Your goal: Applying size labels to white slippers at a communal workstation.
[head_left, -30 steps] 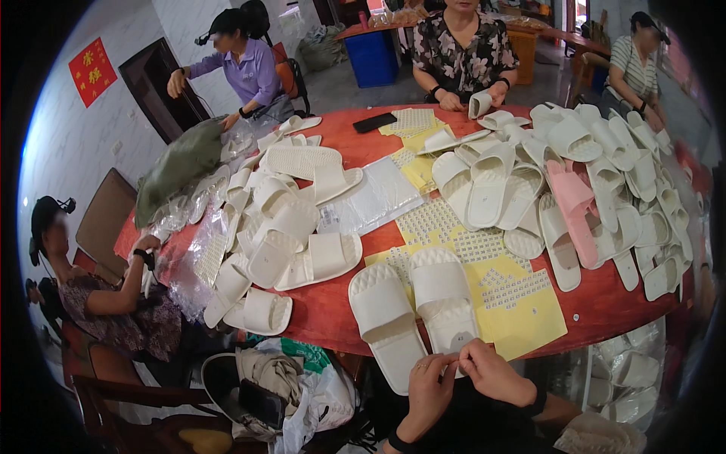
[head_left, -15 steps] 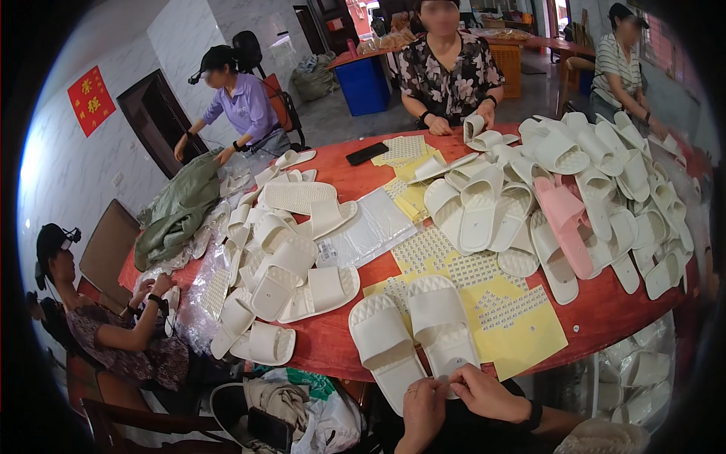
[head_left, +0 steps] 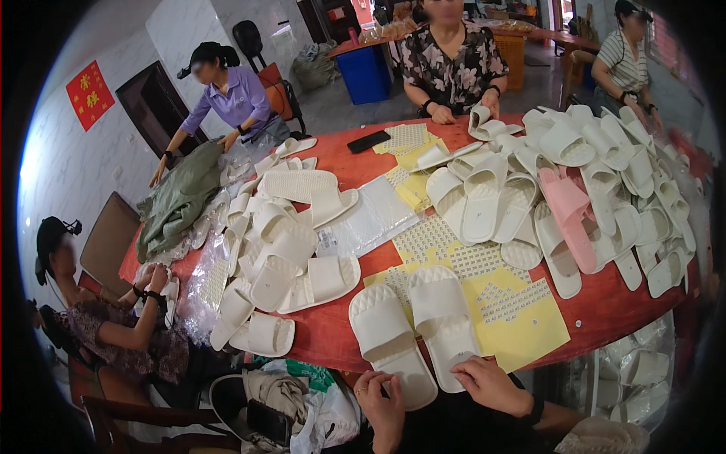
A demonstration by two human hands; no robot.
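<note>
Two white slippers with quilted footbeds lie side by side at the near table edge, heels toward me: a left slipper (head_left: 380, 329) and a right slipper (head_left: 439, 306). My left hand (head_left: 380, 405) is closed with bent fingers beside the heel of the left slipper; what its fingertips hold, if anything, I cannot make out. My right hand (head_left: 488, 384) is closed, its fingertips at the heel of the right slipper, where a small label sits. Under and beyond the pair lie yellow sticker sheets (head_left: 522, 333) with rows of small white labels.
Piles of white slippers stand left (head_left: 283, 257) and right (head_left: 484, 200), with one pink slipper (head_left: 567, 216) in the right pile. Clear plastic bags (head_left: 363, 219) and a black phone (head_left: 367, 142) lie between. Several co-workers surround the red table (head_left: 325, 340). A filled bag (head_left: 333, 408) sits below.
My hands, close together at the right slipper's heel before, have moved apart. The left has gone left beside the left slipper; the right stays by the right heel. Both slippers have shifted slightly.
</note>
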